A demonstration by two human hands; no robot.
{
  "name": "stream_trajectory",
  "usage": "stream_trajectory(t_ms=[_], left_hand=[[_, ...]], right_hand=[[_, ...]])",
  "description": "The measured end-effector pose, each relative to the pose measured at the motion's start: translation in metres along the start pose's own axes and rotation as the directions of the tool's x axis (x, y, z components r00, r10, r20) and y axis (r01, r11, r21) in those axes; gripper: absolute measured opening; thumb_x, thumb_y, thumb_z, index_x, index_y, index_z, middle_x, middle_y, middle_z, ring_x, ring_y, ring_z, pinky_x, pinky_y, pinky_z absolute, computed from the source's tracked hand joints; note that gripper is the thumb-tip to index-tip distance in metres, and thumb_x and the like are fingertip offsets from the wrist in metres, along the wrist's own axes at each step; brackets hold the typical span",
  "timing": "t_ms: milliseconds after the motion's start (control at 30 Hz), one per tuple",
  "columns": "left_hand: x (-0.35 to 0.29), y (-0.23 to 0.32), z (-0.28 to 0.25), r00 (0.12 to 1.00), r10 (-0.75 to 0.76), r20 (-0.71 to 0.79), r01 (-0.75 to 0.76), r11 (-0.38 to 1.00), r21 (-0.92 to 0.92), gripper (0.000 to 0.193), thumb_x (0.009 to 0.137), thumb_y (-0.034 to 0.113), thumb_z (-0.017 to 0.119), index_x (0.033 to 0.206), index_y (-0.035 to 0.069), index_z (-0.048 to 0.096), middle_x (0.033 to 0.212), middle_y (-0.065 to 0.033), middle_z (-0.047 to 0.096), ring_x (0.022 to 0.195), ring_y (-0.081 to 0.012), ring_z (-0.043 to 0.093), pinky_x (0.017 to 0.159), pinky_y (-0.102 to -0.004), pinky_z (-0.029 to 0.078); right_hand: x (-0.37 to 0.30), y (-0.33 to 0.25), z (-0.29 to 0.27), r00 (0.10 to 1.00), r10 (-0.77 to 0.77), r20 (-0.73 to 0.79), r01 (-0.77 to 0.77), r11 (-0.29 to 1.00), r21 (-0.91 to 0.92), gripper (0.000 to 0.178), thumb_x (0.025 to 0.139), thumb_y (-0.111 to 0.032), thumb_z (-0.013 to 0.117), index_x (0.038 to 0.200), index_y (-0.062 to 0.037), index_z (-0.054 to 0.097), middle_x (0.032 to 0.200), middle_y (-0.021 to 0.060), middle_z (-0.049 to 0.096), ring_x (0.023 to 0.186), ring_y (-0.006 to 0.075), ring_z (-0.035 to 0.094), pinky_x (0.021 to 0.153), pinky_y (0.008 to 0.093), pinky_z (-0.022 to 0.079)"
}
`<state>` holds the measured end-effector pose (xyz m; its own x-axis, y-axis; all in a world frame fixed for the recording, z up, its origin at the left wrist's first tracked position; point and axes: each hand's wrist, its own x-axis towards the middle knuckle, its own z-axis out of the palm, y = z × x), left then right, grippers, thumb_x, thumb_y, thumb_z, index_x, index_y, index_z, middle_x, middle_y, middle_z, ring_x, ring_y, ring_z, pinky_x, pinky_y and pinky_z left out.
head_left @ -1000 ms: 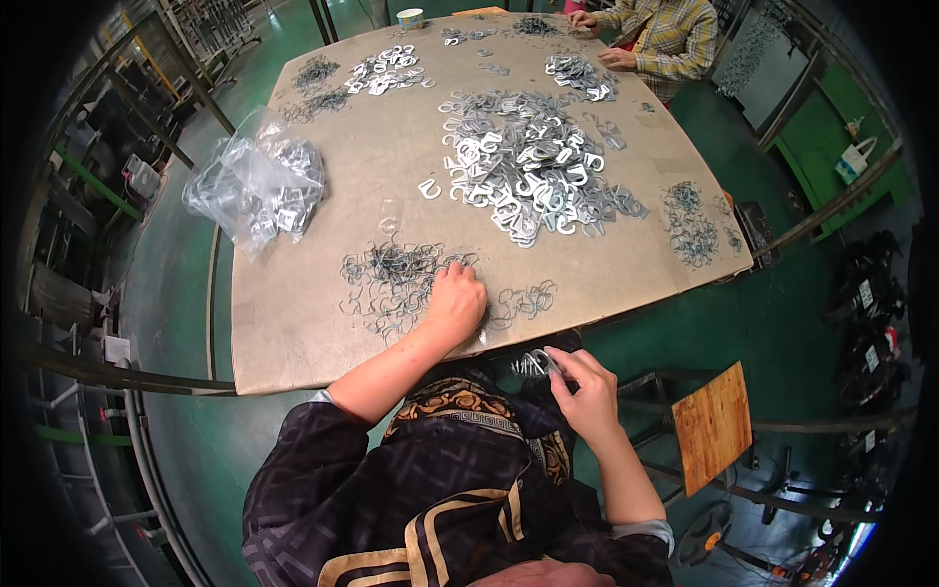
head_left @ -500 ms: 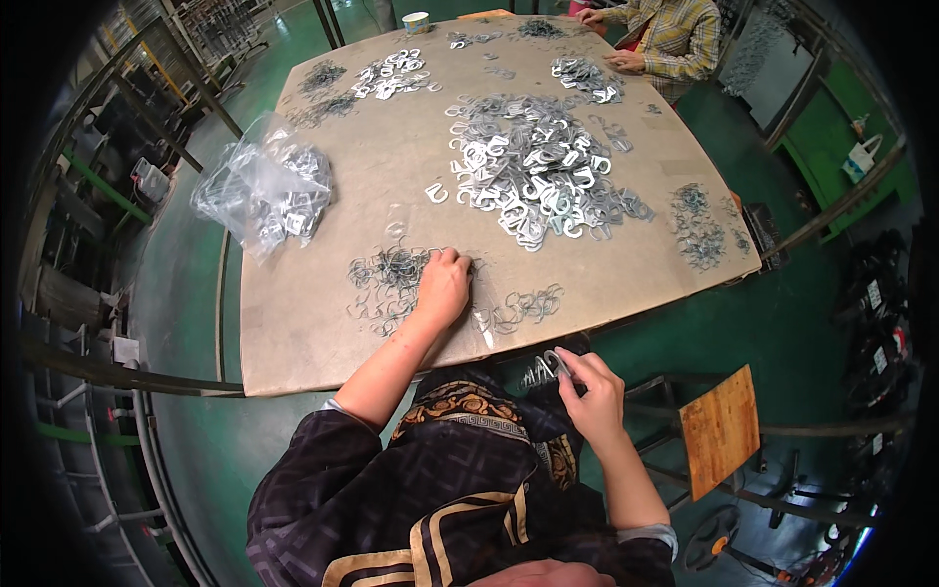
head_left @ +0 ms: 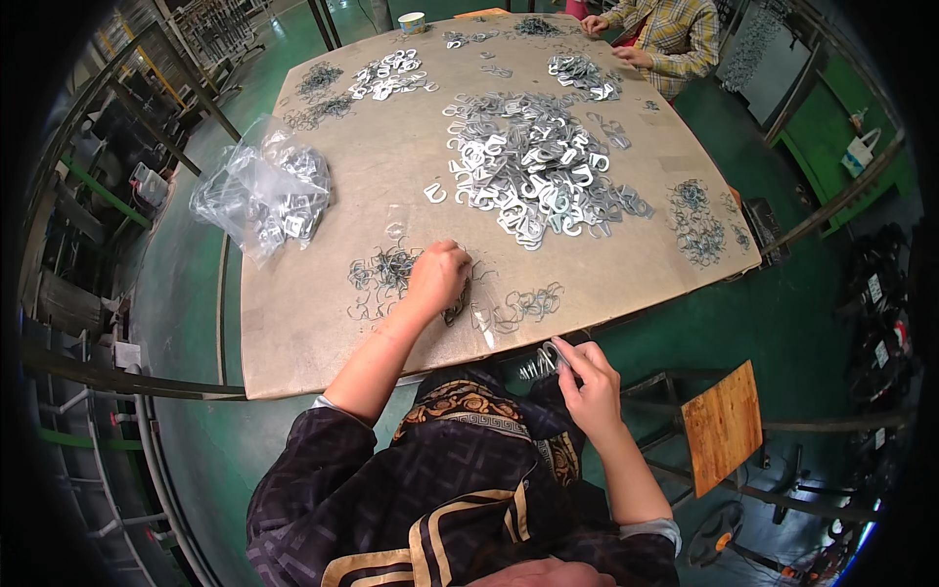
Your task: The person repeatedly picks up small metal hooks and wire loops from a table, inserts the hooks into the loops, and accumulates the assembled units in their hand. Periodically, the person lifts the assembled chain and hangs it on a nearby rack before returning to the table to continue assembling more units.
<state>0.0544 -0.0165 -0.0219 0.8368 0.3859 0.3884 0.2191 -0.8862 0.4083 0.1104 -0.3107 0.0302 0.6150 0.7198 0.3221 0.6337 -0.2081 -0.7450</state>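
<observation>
On the near part of the table, my left hand rests with curled fingers at the right side of a pile of thin bent wire clips. Its fingertips are partly hidden, and I cannot make out what is between them. A smaller scatter of wire clips lies to its right. Just beyond the front edge of the table, my right hand pinches several silvery metal hooks, which extend in a row to the left of the fingers.
A large heap of flat hook-shaped metal pieces covers the middle of the brown table. A clear plastic bag of metal parts sits at the left edge. Another person works at the far right. A wooden stool stands at my right.
My left hand has shifted slightly up and left over the wire clips. My right hand has moved slightly; the row of hooks in it looks more bunched together.
</observation>
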Motion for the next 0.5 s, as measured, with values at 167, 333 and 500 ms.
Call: stream_trajectory(t_ms=[167, 333, 500], left_hand=[[-0.008, 0.016, 0.041, 0.995, 0.059, 0.078, -0.074, 0.976, 0.203, 0.009, 0.076, 0.009, 0.062, 0.073, 0.001, 0.066, 0.078, -0.0143, 0.063, 0.077, -0.0313, 0.065, 0.066, -0.0393, 0.055], [0.004, 0.033, 0.033, 0.962, 0.106, 0.251, -0.189, 0.923, 0.334, 0.01, 0.073, 0.007, 0.057, 0.071, 0.0, 0.064, 0.076, -0.0143, 0.064, 0.069, -0.0309, 0.067, 0.059, -0.0385, 0.055], [0.019, 0.028, 0.027, 0.885, 0.212, 0.414, -0.368, 0.864, 0.344, 0.007, 0.07, 0.008, 0.061, 0.071, 0.002, 0.065, 0.075, -0.0147, 0.066, 0.066, -0.0296, 0.068, 0.059, -0.0368, 0.056]], right_hand=[[-0.001, 0.0, 0.001, 0.999, 0.022, 0.023, -0.022, 1.0, 0.006, 0.036, 0.082, 0.008, 0.06, 0.117, -0.0019, 0.065, 0.083, 0.01, 0.057, 0.069, 0.0167, 0.061, 0.063, 0.027, 0.051], [-0.001, 0.002, -0.001, 0.999, 0.015, 0.036, -0.016, 0.999, 0.029, 0.038, 0.082, 0.009, 0.059, 0.118, -0.0014, 0.064, 0.084, 0.0098, 0.056, 0.071, 0.0164, 0.06, 0.063, 0.0272, 0.051], [-0.003, 0.006, 0.005, 0.998, 0.068, 0.013, -0.069, 0.99, 0.125, 0.039, 0.082, 0.002, 0.061, 0.12, -0.0062, 0.063, 0.085, 0.0108, 0.056, 0.069, 0.0233, 0.06, 0.064, 0.0327, 0.051]])
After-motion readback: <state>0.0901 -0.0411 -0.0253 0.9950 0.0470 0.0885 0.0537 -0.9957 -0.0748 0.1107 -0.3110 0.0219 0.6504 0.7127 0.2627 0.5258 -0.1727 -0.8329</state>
